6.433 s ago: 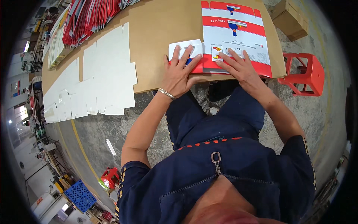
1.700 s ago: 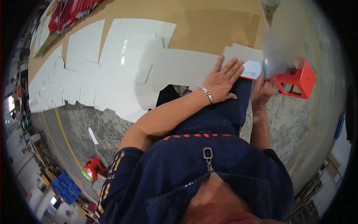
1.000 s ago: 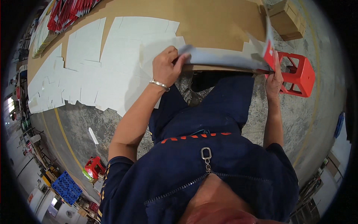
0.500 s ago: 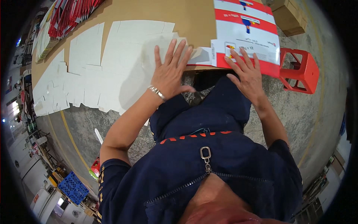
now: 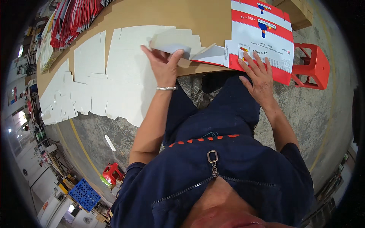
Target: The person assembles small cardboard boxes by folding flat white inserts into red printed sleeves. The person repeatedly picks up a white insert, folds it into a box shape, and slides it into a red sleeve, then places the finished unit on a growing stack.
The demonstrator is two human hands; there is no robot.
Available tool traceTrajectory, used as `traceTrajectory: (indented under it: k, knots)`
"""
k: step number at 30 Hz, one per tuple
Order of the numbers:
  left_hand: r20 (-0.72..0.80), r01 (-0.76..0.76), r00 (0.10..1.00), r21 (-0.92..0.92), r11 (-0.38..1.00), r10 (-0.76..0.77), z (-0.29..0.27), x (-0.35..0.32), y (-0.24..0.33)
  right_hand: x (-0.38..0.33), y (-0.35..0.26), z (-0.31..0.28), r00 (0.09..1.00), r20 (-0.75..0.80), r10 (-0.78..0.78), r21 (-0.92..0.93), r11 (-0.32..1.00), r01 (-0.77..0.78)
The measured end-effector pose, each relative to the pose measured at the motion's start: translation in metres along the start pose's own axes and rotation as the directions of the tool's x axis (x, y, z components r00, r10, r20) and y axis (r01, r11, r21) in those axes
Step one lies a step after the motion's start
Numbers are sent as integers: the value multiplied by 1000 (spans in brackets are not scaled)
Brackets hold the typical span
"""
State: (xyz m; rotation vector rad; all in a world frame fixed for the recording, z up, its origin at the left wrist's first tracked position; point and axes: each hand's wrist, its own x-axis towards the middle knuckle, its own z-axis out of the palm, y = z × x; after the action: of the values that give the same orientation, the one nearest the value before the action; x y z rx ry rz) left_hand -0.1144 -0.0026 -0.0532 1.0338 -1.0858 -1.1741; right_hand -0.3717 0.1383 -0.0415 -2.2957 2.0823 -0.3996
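A printed red and white cardboard box blank [image 5: 272, 32] lies at the front right of the work surface. Its left end has pale, unprinted flaps, one of them [image 5: 216, 53] bent up. My left hand [image 5: 164, 70], with a silver bracelet at its wrist, grips a raised pale flap [image 5: 171, 46] at that end, the thumb on the near side. Part of the fingers is hidden behind the flap. My right hand [image 5: 259, 76] rests flat on the blank's near red edge, fingers spread, holding nothing.
White cardboard pieces [image 5: 91, 89] cover the left of the brown cardboard surface [image 5: 152, 13]. A stack of folded red and white blanks [image 5: 72, 26] stands at the far left. To the right are a red plastic stool [image 5: 313, 66] and a brown carton [image 5: 294, 13]. Another red stool [image 5: 113, 173] stands behind left.
My left hand has gone from lying flat and spread to gripping a flap, which now stands raised. My right hand stays spread on the printed blank.
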Motion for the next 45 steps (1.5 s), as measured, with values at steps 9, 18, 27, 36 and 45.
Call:
traceTrajectory:
  k: [9, 18, 27, 36, 45]
  knots:
    - [570, -718, 687, 441, 538, 451, 32, 16, -10, 5, 17, -17, 988, 105, -115, -17, 993, 117]
    - [881, -825, 472, 430, 367, 28, 40, -2, 4, 16, 24, -31, 985, 94, -141, -4, 990, 142]
    - [829, -818, 546, 558, 141, -120, 52, -5, -5, 5, 15, -19, 980, 103, -172, -23, 984, 175]
    - [815, -814, 561, 575, 86, -145, 56, -9, -2, -3, 16, -10, 977, 98, -188, 37, 982, 185]
    - [718, -685, 687, 692, 228, -115, 91, 20, -23, 1, 18, -10, 984, 2, -180, 131, 975, 178]
